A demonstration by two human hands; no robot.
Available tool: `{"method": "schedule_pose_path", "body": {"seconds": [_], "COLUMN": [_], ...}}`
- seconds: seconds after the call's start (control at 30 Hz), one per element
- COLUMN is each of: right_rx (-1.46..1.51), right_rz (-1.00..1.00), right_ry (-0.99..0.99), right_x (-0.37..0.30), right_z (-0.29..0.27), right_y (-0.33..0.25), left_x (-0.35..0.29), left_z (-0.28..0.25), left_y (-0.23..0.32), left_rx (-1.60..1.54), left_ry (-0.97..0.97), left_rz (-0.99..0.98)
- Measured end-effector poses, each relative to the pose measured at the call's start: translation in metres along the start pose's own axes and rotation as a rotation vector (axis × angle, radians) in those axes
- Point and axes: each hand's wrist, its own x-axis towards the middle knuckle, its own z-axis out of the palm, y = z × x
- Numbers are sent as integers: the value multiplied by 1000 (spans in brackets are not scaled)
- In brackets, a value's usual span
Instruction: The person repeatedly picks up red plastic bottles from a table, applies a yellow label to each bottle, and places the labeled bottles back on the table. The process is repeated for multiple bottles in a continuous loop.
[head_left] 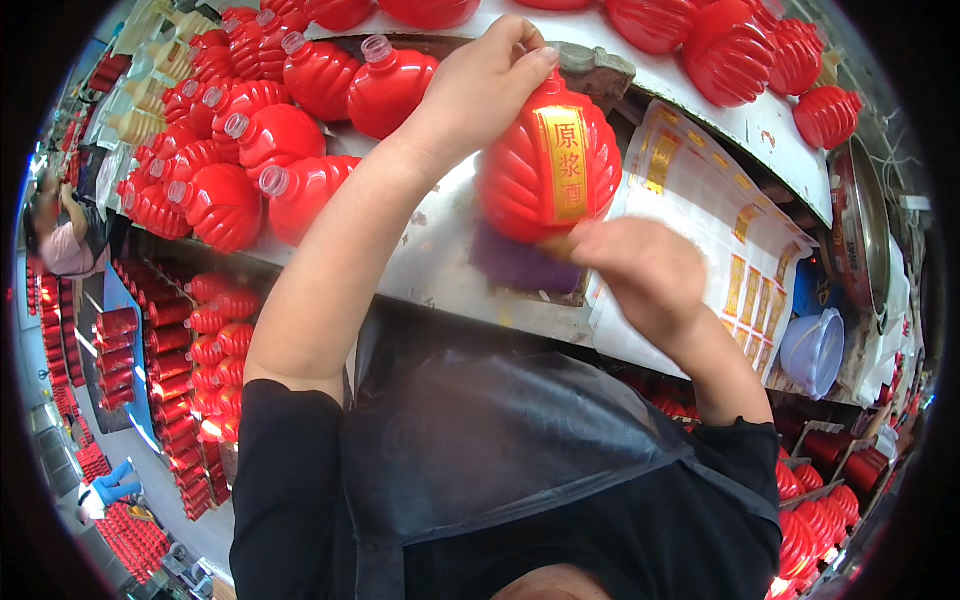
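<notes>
Our left hand (495, 78) pinching a red bottle (522, 165) at its neck, gold label (566, 160) facing us, our blurred right hand (645, 270) curled by its base, grip unclear, bottle above the worktable (420, 270)

Short black sleeves (285, 430) and apron (500, 440), apparently plastic.

Live and legible: 3 red characters (570, 166) down a gold label (563, 150)!
Running top to bottom on the front of a red bottle (508, 165); over on a white sheet (700, 210), more gold labels (734, 285), lettering too small to read.
</notes>
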Motion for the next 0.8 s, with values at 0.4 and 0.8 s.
{"method": "schedule_pose_path", "body": {"seconds": [0.4,0.8], "right_rx": [-17,15], "right_rz": [448,581], "right_ry": [344,309], "right_x": [52,68], "right_z": [6,-7], "right_y": [-5,0], "left_x": [-30,-140], "left_z": [-10,-42], "left_y": [33,30], "left_rx": [233,184], "left_ry": [97,480], "left_rz": [197,514]}}
